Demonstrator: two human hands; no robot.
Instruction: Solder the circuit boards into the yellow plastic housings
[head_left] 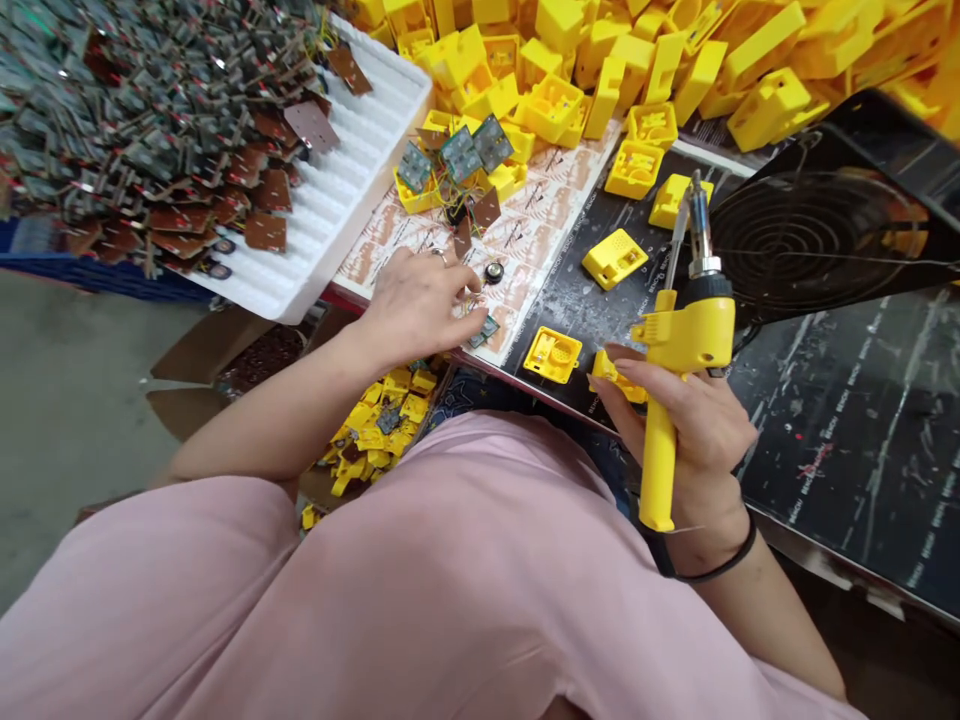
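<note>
My right hand (pixel 697 420) is wrapped around the yellow grip of a soldering gun (pixel 694 335), its metal tip pointing up and away from me. Its thumb and a fingertip also reach a small yellow plastic housing (pixel 611 372), partly hidden behind them. Beside that lies another yellow housing (pixel 553 354), its inside facing up. My left hand (pixel 427 300) rests at the table edge, fingers bent and thumb apart from the index finger. The thumb overlaps a small green circuit board (pixel 486 330); a round black speaker (pixel 493 272) lies by the index finger.
A white foam tray (pixel 352 150) heaped with circuit boards stands at left. Yellow housings (pixel 555 105) pile up along the back. Wired boards (pixel 461 155) sit before them. A black fan (pixel 810 230) stands at right, near the soldering tip. More yellow parts (pixel 382 425) lie below the table edge.
</note>
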